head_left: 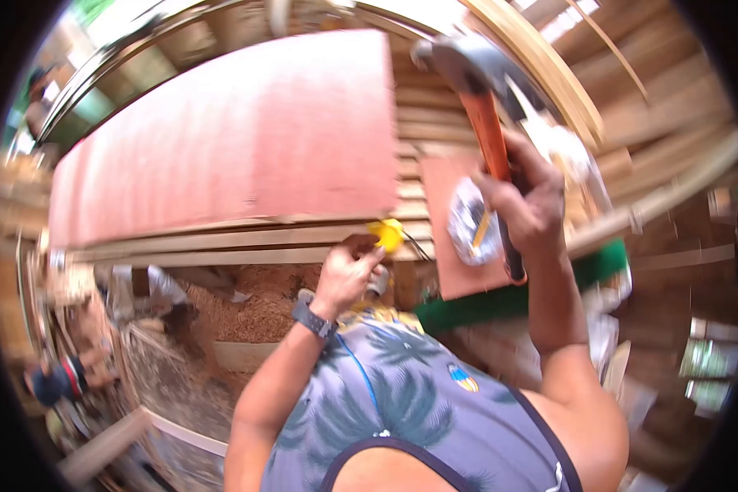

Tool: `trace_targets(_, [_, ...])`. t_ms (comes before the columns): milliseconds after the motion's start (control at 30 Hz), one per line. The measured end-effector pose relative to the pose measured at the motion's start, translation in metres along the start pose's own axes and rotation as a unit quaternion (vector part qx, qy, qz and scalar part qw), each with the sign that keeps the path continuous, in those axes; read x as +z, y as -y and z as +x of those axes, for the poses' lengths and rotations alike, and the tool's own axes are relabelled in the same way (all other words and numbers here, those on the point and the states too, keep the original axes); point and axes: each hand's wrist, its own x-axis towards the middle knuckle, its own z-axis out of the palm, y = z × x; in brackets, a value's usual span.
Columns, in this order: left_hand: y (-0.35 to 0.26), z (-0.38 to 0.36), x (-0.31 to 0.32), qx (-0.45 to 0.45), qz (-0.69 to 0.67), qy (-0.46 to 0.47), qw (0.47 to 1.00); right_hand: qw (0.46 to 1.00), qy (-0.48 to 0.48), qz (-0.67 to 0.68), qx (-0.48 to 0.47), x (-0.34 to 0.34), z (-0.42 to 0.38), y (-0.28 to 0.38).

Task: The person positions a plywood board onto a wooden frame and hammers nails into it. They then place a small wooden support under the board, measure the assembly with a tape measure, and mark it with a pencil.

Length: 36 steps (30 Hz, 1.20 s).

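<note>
My right hand (529,197) is wrapped round the orange and black handle of a claw hammer (485,131), which is raised with its metal head at the top. My left hand (348,271), a dark watch on its wrist, pinches a small bright yellow object (387,235) at the edge of the slatted bench; blur hides its exact kind. A large reddish plywood sheet (238,139) lies on the bench just beyond this hand. Below the hammer, a clear plastic bag (467,234) rests on a smaller reddish board (443,266).
Long light timber strips (541,66) lie at the upper right. Wood shavings (262,312) cover the ground under the bench. A green strip (607,261) runs along its near right edge. Another person in a dark cap (53,381) is at the lower left.
</note>
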Motion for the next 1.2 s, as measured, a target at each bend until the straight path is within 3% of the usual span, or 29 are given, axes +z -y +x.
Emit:
trace_targets(33, [-0.001,0.012,0.016,0.026,0.022,0.083,0.996,0.999,-0.030,-0.002,0.028,-0.015,-0.015,-0.002])
trace_targets(100, [-0.009,0.039,0.053,0.135,0.178,0.146,0.964,0.993,-0.113,0.008,0.038,-0.034,-0.046,-0.009])
trace_targets(233, [0.009,0.117,0.123,0.418,0.339,0.136,0.832,0.974,-0.200,0.054,0.097,-0.067,-0.117,-0.017])
trace_targets(267, [0.006,0.130,0.138,0.435,0.340,0.126,0.824,0.968,-0.220,0.039,0.115,-0.073,-0.136,-0.018])
trace_targets(400, [0.012,0.191,0.175,0.437,0.439,0.153,0.770,0.939,-0.303,0.016,0.160,-0.071,-0.200,-0.017])
trace_targets(433, [0.009,0.202,0.182,0.400,0.498,0.182,0.747,0.933,-0.312,0.014,0.176,-0.069,-0.214,-0.017])
trace_targets(567, [0.017,0.209,0.201,0.343,0.552,0.093,0.754,0.918,-0.332,0.039,0.212,-0.058,-0.263,-0.028])
trace_targets(667, [0.013,0.208,0.205,0.318,0.555,0.082,0.764,0.906,-0.340,0.075,0.239,-0.050,-0.279,-0.034])
trace_targets(867, [0.003,0.198,0.197,0.313,0.487,0.096,0.810,0.904,-0.348,0.070,0.237,-0.046,-0.277,-0.036])
trace_targets(967, [-0.009,0.170,0.198,0.386,0.292,0.107,0.869,0.914,-0.316,0.056,0.247,-0.050,-0.271,-0.038])
trace_targets(1000, [-0.027,0.147,0.191,0.442,0.316,0.095,0.834,0.911,-0.325,0.078,0.240,-0.046,-0.265,-0.037])
trace_targets(1033, [-0.041,0.120,0.181,0.452,0.270,0.118,0.842,0.917,-0.315,0.082,0.231,-0.044,-0.263,-0.041])
trace_targets(1133, [-0.100,0.045,0.127,0.301,0.243,0.252,0.887,0.936,-0.265,0.084,0.215,-0.042,-0.257,-0.053])
trace_targets(1200, [-0.139,0.019,0.079,0.281,0.200,0.276,0.897,0.934,-0.262,0.102,0.220,-0.034,-0.244,-0.049])
